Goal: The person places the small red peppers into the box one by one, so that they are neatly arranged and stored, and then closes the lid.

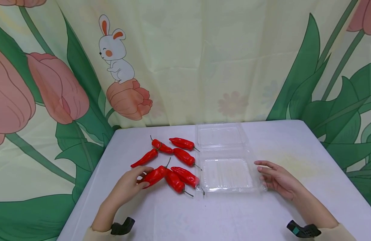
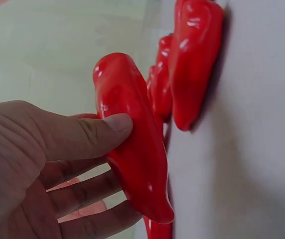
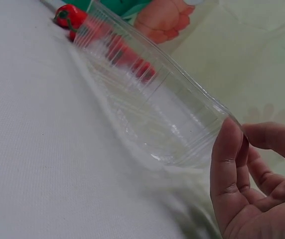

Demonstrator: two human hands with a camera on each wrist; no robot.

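Note:
My left hand point(image 1: 128, 185) pinches a red chili pepper point(image 1: 156, 175) between its thumb and fingers. In the left wrist view the thumb lies across the held pepper's side, its tip pointing downward, while the rest of the fingers sit behind it. Several other red chili peppers point(image 1: 175, 180) lie on the table just beyond and to the right of this hand. A clear plastic clamshell box point(image 1: 230, 191) stands with its lid point(image 1: 220, 135) folded back, away from me. At the box's right edge, my right hand point(image 1: 279, 182) pinches the rim with thumb and fingertips.
A white cloth covers the table point(image 1: 227, 217). Behind it hangs a curtain point(image 1: 179, 60) printed with tulips and a rabbit. One pepper point(image 1: 188, 176) touches or slightly overlaps the box's left edge; others lie close by.

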